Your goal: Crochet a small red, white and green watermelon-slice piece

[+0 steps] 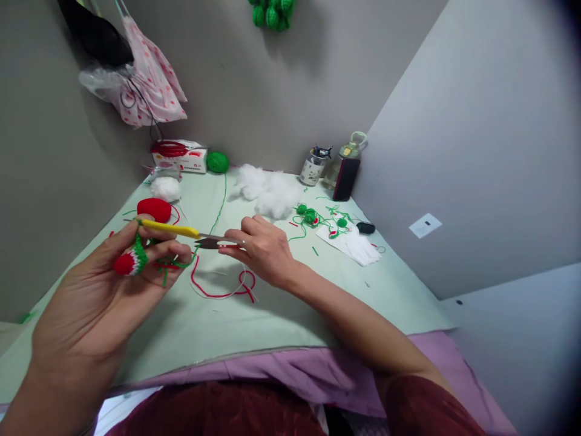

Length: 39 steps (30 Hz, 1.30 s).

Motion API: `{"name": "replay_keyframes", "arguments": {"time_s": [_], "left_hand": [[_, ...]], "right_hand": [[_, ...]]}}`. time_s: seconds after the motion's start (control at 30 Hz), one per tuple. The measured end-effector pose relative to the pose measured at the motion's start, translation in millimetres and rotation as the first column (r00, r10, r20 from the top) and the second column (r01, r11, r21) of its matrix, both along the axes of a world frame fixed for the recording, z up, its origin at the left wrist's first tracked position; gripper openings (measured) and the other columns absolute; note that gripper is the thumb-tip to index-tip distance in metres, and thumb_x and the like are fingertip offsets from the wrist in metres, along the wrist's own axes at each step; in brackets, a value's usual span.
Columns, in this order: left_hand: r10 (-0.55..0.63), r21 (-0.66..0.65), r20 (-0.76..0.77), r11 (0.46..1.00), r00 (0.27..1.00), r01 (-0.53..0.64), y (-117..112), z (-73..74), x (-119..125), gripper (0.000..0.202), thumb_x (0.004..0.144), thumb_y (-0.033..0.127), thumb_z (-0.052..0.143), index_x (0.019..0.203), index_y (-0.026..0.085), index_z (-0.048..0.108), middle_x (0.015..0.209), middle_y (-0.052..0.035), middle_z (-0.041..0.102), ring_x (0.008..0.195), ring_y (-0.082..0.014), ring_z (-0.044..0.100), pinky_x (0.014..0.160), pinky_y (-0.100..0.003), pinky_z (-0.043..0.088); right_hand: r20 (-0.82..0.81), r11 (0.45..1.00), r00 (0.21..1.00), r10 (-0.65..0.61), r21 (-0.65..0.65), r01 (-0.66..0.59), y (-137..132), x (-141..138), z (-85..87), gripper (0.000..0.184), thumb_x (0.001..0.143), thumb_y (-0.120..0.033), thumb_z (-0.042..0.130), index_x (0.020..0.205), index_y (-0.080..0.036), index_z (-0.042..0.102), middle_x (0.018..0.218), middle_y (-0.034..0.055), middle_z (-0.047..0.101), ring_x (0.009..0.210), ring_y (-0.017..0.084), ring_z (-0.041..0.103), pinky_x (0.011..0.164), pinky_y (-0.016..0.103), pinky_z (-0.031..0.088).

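Observation:
My left hand (100, 290) is closed on a small crocheted piece (131, 260), red at the tip with a white band and a green rim. Between the thumb and fingers of that same hand lies a crochet hook (175, 228) with a yellow handle, pointing right. Green yarn (186, 262) trails from the piece past the fingertips. My right hand (267, 248) grips a pair of scissors (211, 242), its blades parted and pointing left, beside the hook's end and close to the green yarn. Whether the blades touch the yarn I cannot tell.
Loose red yarn (218, 295) curls on the table (290, 315). Behind are a red yarn ball (154, 209), a white one (166, 189), a green one (218, 161) and white stuffing (267, 191). Small green crocheted pieces (310, 216), a pen cup (313, 166) and a phone (346, 180) are rightward.

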<state>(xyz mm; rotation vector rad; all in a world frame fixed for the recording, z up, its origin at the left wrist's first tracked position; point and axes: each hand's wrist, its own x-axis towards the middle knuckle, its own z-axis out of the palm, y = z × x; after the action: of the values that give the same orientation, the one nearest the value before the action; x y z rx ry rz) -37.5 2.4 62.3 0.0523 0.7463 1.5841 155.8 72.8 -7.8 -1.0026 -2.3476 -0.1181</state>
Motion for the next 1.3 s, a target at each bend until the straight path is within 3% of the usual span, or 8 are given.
{"name": "replay_keyframes", "arguments": {"time_s": [0.23, 0.33, 0.4, 0.6, 0.8, 0.97, 1.13, 1.3], "left_hand": [[-0.06, -0.153, -0.01, 0.987, 0.998, 0.058, -1, -7.5, 8, 0.032, 0.103, 0.002, 0.041, 0.087, 0.013, 0.067, 0.071, -0.0023, 0.067, 0.055, -0.0097, 0.063, 0.057, -0.021, 0.061], [-0.223, -0.21, -0.042, 0.955, 0.974, 0.21, -6, -29.7, 20, 0.02, 0.098, 0.005, 0.057, 0.088, 0.014, 0.072, 0.075, -0.0026, 0.069, 0.061, -0.0136, 0.07, 0.051, -0.019, 0.057], [-0.359, -0.105, -0.099, 0.931, 0.928, 0.349, -11, -47.2, 32, 0.011, 0.091, 0.007, 0.07, 0.089, 0.016, 0.075, 0.081, -0.0017, 0.07, 0.069, -0.0138, 0.071, 0.052, -0.016, 0.054], [-0.5, 0.089, -0.335, 0.827, 0.799, 0.555, -20, -72.9, 53, 0.009, 0.084, 0.024, 0.085, 0.086, 0.022, 0.077, 0.092, 0.0005, 0.071, 0.083, -0.0113, 0.063, 0.074, -0.016, 0.052], [-0.585, 0.097, -0.461, 0.714, 0.667, 0.693, -20, -73.7, 47, 0.03, 0.083, 0.026, 0.086, 0.112, 0.03, 0.081, 0.108, -0.001, 0.071, 0.1, -0.0151, 0.061, 0.089, -0.022, 0.047], [-0.631, 0.048, -0.549, 0.63, 0.548, 0.775, -23, -82.5, 48, 0.048, 0.081, 0.025, 0.087, 0.127, 0.034, 0.078, 0.089, 0.0004, 0.067, 0.089, -0.0167, 0.061, 0.09, -0.029, 0.045], [-0.647, 0.001, -0.566, 0.619, 0.511, 0.786, -25, -84.2, 51, 0.046, 0.079, 0.027, 0.089, 0.124, 0.033, 0.08, 0.084, 0.0015, 0.066, 0.081, -0.0156, 0.059, 0.077, -0.027, 0.044], [-0.711, 0.032, -0.459, 0.587, 0.533, 0.809, -26, -82.1, 54, 0.021, 0.071, 0.024, 0.094, 0.089, 0.023, 0.084, 0.084, -0.0001, 0.071, 0.078, -0.0132, 0.062, 0.076, -0.024, 0.046]], "right_hand": [[0.116, 0.98, 0.986, -0.121, -0.147, 0.138, -16, 28, -8.2, 0.029, 0.094, -0.041, 0.075, 0.114, -0.02, 0.073, 0.102, 0.0113, 0.07, 0.094, 0.025, 0.061, 0.085, 0.038, 0.05], [-0.152, 0.971, 0.988, -0.014, -0.237, -0.023, -45, 40, -5.3, 0.063, 0.091, -0.047, 0.076, 0.145, -0.023, 0.055, 0.127, 0.0149, 0.068, 0.115, 0.028, 0.063, 0.099, 0.045, 0.054], [-0.386, 0.924, 0.919, 0.077, -0.319, -0.211, -68, 40, -2.8, 0.068, 0.094, -0.048, 0.073, 0.154, -0.029, 0.047, 0.123, 0.0098, 0.07, 0.112, 0.023, 0.067, 0.099, 0.041, 0.056], [-0.736, 0.918, 0.669, -0.106, -0.33, -0.217, -106, 21, -12.5, 0.021, 0.101, -0.036, 0.067, 0.12, -0.034, 0.076, 0.101, 0.0036, 0.074, 0.097, 0.02, 0.07, 0.087, 0.036, 0.058], [-0.848, 0.924, 0.484, -0.215, -0.337, -0.181, -107, 22, -22.3, 0.006, 0.093, -0.032, 0.076, 0.096, -0.028, 0.079, 0.091, 0.0023, 0.074, 0.086, 0.019, 0.068, 0.077, 0.033, 0.057], [-0.916, 0.934, 0.354, -0.188, -0.278, -0.224, -106, 27, -22.6, 0.001, 0.091, -0.031, 0.079, 0.091, -0.03, 0.08, 0.084, -0.0003, 0.071, 0.082, 0.017, 0.066, 0.075, 0.031, 0.054], [-0.837, 0.974, 0.527, -0.149, -0.217, -0.069, -107, 25, -23.7, 0.026, 0.1, -0.015, 0.063, 0.109, -0.034, 0.078, 0.098, 0.0015, 0.076, 0.091, 0.018, 0.067, 0.081, 0.035, 0.054], [-0.77, 0.983, 0.612, -0.177, -0.17, 0.07, -105, 32, -20.1, 0.027, 0.101, -0.014, 0.061, 0.115, -0.032, 0.077, 0.1, 0.0027, 0.077, 0.091, 0.019, 0.068, 0.08, 0.036, 0.055]]}}
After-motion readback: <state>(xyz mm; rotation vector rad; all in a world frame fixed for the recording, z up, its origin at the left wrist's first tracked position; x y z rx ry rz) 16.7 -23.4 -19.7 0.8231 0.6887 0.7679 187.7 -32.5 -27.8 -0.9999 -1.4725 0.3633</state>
